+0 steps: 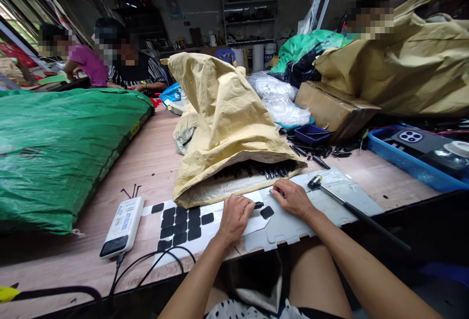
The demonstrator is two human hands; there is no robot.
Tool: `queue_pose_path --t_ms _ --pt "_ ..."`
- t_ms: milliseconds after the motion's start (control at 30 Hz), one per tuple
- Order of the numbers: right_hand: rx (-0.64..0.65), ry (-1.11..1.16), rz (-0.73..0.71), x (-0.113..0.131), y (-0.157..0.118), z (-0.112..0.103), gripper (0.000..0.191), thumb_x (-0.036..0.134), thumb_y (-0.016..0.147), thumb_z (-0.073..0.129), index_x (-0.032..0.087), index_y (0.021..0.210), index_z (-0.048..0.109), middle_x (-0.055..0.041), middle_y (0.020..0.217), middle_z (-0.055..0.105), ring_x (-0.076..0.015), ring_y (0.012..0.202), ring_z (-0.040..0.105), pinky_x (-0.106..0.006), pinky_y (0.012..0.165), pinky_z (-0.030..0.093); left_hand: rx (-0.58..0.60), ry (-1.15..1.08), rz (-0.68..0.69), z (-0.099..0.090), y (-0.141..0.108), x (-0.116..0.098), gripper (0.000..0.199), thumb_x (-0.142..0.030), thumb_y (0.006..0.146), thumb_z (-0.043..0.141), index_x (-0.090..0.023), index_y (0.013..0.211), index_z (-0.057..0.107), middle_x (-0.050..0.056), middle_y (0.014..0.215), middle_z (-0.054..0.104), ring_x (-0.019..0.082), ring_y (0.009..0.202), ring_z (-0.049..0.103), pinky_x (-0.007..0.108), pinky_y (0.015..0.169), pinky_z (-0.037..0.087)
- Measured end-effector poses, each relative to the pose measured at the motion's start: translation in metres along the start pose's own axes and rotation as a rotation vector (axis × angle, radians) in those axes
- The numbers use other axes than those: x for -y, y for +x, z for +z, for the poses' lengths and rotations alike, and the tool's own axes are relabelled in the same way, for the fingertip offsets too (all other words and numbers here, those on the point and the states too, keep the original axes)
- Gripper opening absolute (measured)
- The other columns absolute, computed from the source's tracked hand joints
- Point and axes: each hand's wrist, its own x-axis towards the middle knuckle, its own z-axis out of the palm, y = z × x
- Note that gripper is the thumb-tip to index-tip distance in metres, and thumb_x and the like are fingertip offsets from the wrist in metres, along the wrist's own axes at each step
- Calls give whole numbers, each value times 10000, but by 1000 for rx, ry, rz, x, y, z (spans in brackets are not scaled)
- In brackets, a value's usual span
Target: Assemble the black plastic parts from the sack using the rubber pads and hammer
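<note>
My left hand [236, 217] is closed round a small black part [259, 205], whose end sticks out to the right. Just right of it, my right hand [293, 198] has its fingers bent together near the sack's mouth; what they hold, if anything, is hidden. Between and below the hands a black square pad [267, 212] lies on white sheet. More black square pads [181, 215] sit in rows on a white sheet to the left. Beyond my hands, a tan sack [234, 118] lies with its mouth towards me, several black parts [273, 170] inside.
A hammer [351, 206] rests on the grey plate [293, 226] at right. A white power bank [122, 226] with cables and a green sack [66, 153] are at left. Behind on the right are a blue tray [403, 162], a cardboard box [331, 109] and loose black parts. Several people sit farther back.
</note>
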Motion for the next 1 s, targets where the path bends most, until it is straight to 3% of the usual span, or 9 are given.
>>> queue_pose_path --t_ms 133,233,367,500,600,700,767,867,1000 --pt "-10 -3 -18 0 0 3 181 288 977 491 212 823 549 -27 837 614 -165 784 548 -285 739 401 -2 6 66 -13 -3 -15 259 -388 1028 464 -242 989 674 34 937 682 230 954 541 405 904 377" --pt "-15 -18 -12 0 0 2 177 281 978 487 211 827 549 -28 845 617 -167 796 557 -286 754 402 31 -39 131 -24 -27 -36 249 -404 1016 482 -241 1056 666 62 967 678 229 938 575 370 857 424" --pt "-25 -29 -4 0 -1 3 146 267 955 515 212 825 552 -26 835 616 -168 787 555 -282 746 397 304 -201 128 -11 -82 -50 231 -384 1012 469 -278 1087 660 37 977 715 187 873 652 297 767 466" --pt "-40 -32 -9 0 -1 5 133 266 939 529 216 820 560 -27 834 623 -171 788 556 -283 741 395 407 -88 -216 34 -120 -32 247 -369 976 483 -255 1042 692 49 965 746 232 918 701 314 792 490" --pt "-47 -26 -7 -1 -1 6 134 259 940 520 218 818 558 -27 837 627 -173 799 564 -282 749 399 468 -4 -512 64 -125 -13 307 -333 970 471 -239 1177 677 96 1156 734 299 1129 673 376 926 494" --pt "-47 -22 -6 -3 -1 6 134 259 937 519 220 812 549 -24 823 622 -173 781 559 -279 735 395 533 6 -597 72 -123 -6 430 -253 920 530 -221 1343 595 135 1394 618 317 1309 569 406 1048 442" --pt "-49 -23 -8 -3 -1 7 140 263 939 520 219 807 544 -23 822 620 -173 773 556 -279 730 392 529 1 -577 63 -121 -13 451 -248 876 583 -214 1325 618 145 1372 631 328 1293 574 418 1054 433" --pt "-48 -30 -11 -3 -1 7 148 270 939 525 217 802 541 -21 818 613 -172 770 552 -280 730 386 544 -107 -492 31 -110 -37 314 -296 806 660 -221 1103 729 86 1028 758 291 999 687 370 869 492" --pt "-53 -39 -10 -1 -1 7 135 270 929 541 215 807 538 -17 808 605 -170 763 546 -281 729 381 426 -427 -384 -23 -61 -53 267 -391 900 560 -195 982 722 11 756 711 166 676 620 253 622 430"
